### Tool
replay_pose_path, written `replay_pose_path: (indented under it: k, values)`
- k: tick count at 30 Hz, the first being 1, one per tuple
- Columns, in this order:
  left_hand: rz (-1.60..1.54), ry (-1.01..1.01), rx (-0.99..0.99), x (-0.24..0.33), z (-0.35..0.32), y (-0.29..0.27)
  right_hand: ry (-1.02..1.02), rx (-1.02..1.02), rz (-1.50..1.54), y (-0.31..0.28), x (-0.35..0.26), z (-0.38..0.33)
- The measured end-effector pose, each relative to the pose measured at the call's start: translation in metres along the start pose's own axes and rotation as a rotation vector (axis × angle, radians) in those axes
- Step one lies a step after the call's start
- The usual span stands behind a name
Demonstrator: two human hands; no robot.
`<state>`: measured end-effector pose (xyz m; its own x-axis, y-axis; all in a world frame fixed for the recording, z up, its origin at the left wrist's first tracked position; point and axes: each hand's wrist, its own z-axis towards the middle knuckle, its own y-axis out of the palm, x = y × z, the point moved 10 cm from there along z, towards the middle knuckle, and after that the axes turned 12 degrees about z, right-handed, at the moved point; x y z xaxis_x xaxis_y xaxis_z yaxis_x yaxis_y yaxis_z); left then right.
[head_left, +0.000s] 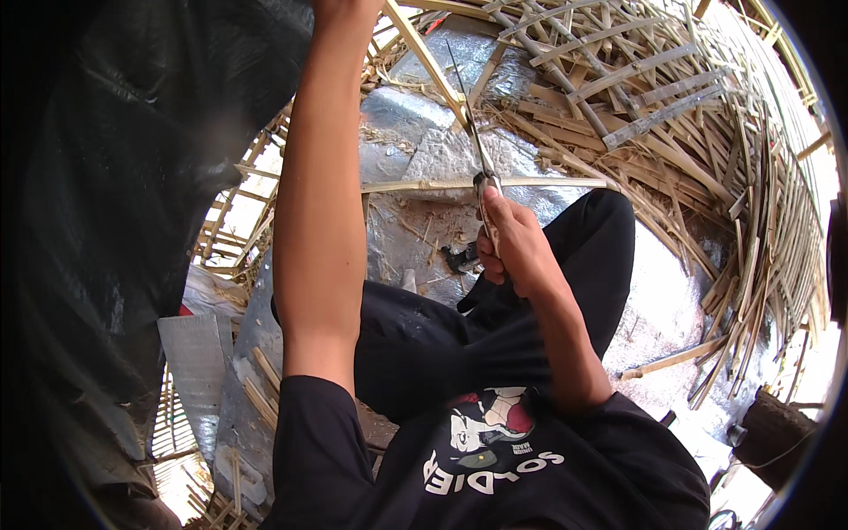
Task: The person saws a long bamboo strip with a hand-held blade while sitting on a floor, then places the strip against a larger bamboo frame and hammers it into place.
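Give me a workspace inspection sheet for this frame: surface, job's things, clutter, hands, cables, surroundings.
Surface: crinkled silver foil sheet on the ground.
Job's things: long thin steel knife blade; pale split bamboo strip, slanting up toward the left hand.
Clutter: heaped bamboo slats and shavings; small dark tool on the foil.
Hands: right hand gripping the knife handle; left hand raised, mostly cut off by the top edge.
Cables: nothing seen.
Surroundings: black plastic sheeting at left.

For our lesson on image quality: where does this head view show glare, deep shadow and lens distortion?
Head view: sunlight blows out the right rim beyond the bamboo strips; the dark sheet at left is lost in shadow; straight strips bend toward the rim; the right hand and knife look sharp.
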<state>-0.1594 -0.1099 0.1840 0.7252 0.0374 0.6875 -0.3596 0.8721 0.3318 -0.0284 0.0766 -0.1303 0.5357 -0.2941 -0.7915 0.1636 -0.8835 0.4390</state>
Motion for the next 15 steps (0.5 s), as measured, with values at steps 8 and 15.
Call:
replay_pose_path:
  k: [8, 15]
  values:
    - [0.231, -0.052, -0.104, 0.004, -0.002, -0.028, -0.293, -0.088, 0.004, 0.032, -0.061, -0.052]
    - [0.355, -0.039, 0.091, 0.020, -0.024, -0.058, -0.241, -0.005, -0.202, 0.023, -0.019, -0.021]
